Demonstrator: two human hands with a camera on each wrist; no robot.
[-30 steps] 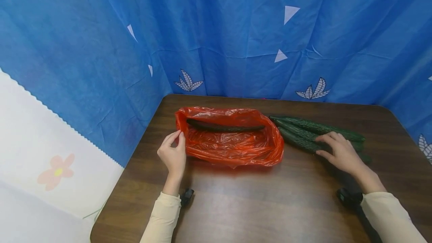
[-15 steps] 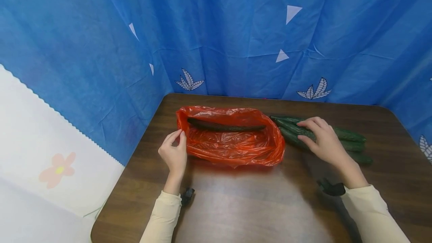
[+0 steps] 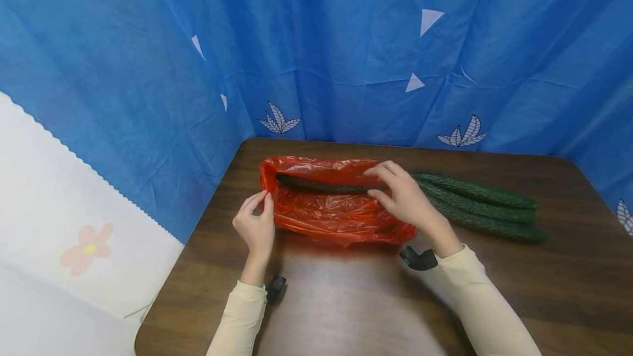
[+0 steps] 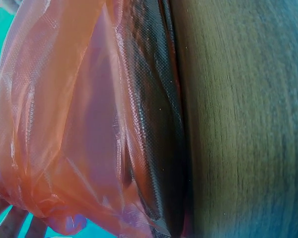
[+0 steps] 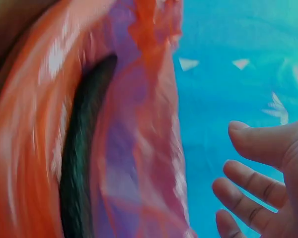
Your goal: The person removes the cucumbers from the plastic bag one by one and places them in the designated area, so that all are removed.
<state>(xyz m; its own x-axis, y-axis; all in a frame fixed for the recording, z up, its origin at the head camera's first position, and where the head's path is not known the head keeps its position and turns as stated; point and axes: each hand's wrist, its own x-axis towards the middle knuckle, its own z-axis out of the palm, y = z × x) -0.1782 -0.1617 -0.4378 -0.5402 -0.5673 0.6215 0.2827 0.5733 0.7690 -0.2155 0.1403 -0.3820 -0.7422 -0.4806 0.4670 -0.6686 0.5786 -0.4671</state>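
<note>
A red plastic bag (image 3: 341, 229) lies on its base with its mouth open upward, one dark green cucumber (image 3: 318, 187) along its inside. My left hand (image 3: 257, 224) pinches the bag's left rim between thumb and fingers. Over the bag's right end hovers my right hand (image 3: 407, 196), its fingers loosely bent and apart with nothing between them. The right wrist view shows these fingers (image 5: 238, 191) away from the cucumber and the plastic. To the right of the bag, several cucumbers (image 3: 484, 207) lie side by side. Through the plastic, the left wrist view shows a dark shape (image 4: 156, 109) inside.
The brown wooden table (image 3: 341, 301) carries everything. A blue curtain (image 3: 346, 54) with leaf and triangle prints hangs behind it. White cloth (image 3: 59, 196) with a flower print is at the left. Dark cameras sit at both wrists.
My right hand has moved left, from above the loose cucumbers to above the bag's right end, carrying nothing. The left hand stays at the rim; bag and cucumbers look unmoved.
</note>
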